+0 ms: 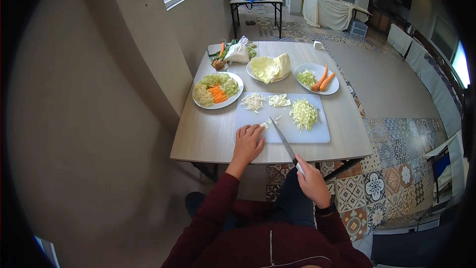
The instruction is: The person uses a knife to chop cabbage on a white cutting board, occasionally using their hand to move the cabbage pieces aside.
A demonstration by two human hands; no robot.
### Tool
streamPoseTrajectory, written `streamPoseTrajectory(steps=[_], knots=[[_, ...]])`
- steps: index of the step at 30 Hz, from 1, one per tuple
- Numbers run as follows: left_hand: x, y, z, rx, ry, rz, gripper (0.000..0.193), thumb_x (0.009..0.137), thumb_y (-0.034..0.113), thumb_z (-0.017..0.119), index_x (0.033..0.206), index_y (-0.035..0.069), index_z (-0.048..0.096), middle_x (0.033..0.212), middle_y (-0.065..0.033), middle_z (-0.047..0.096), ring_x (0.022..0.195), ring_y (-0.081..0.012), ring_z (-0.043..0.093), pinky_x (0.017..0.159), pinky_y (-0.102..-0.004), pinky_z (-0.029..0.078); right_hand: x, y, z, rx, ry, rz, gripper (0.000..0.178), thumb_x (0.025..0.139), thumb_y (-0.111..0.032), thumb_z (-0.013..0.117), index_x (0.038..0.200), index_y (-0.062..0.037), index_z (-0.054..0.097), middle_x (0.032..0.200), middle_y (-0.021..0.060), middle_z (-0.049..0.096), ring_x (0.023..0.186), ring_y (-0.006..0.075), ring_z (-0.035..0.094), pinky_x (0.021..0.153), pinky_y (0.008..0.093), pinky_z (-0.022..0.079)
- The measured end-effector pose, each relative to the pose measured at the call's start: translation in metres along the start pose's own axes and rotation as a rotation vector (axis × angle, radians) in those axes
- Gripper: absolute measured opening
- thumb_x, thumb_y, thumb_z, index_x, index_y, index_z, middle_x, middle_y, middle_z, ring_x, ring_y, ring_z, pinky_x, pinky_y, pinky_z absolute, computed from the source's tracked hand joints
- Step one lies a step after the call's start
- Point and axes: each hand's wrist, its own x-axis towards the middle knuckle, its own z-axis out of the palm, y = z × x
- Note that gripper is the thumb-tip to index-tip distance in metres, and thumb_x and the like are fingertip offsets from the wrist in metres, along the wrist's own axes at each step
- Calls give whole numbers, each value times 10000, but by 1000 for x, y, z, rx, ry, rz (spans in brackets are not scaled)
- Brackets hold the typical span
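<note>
My right hand [313,183] is wrapped round the white handle of a kitchen knife [282,137]. Its blade slants up and left over the white cutting board [243,134]. At the board's near left, my left hand [249,142] has its fingers bent, pressing a small pale vegetable piece [264,125] close to the knife tip. A few cut strips lie beside the blade. Farther back on the board are a pile of white strips [254,101], some flat pale pieces [279,100] and a heap of shredded cabbage [303,114].
Behind the board stand a plate of shredded vegetables and carrot [218,90], a plate with cabbage leaves [265,69] and a plate with whole carrots [325,80]. A white bag [237,53] lies among vegetables at the back left. A wall [144,59] borders the table's left.
</note>
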Motion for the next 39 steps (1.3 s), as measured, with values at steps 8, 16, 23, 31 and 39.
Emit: streamPoseTrajectory(steps=[8,16,23,31,39], knots=[[2,1,-4,-2,-15,-3,384,906,265,632,1274,158,646,1303,-54,605,1217,-306,500,1074,-458,336,3,2,6,-109,-46,-79,538,928,-82,543,1459,-107,458,941,217,610,874,421,617,792,494,502],[2,1,-2,-4,-22,-8,411,898,251,641,1300,170,630,1317,-44,598,1214,-304,491,1062,-450,339,3,-8,1,-263,-118,-60,548,948,-111,547,1483,-105,427,903,204,592,839,398,624,740,499,511],[0,-2,-2,-4,-22,-18,407,890,253,643,1274,124,609,1309,-44,600,1219,-298,500,1067,-469,331,14,-17,-2,-311,-201,-39,530,963,-100,512,1482,-57,410,916,222,600,836,416,619,750,509,504],[1,-1,0,-5,-11,-16,396,885,253,649,1261,132,615,1300,-45,600,1230,-298,498,1070,-470,329,31,-15,16,-336,-158,-29,556,949,-69,533,1490,-57,408,896,220,623,857,406,613,771,492,487],[0,-1,-1,-5,-9,-31,393,884,257,654,1259,146,619,1297,-69,584,1228,-303,490,1068,-465,330,1,-22,-4,-340,-230,-3,521,959,-108,515,1471,-57,432,894,226,601,819,415,617,737,510,508]])
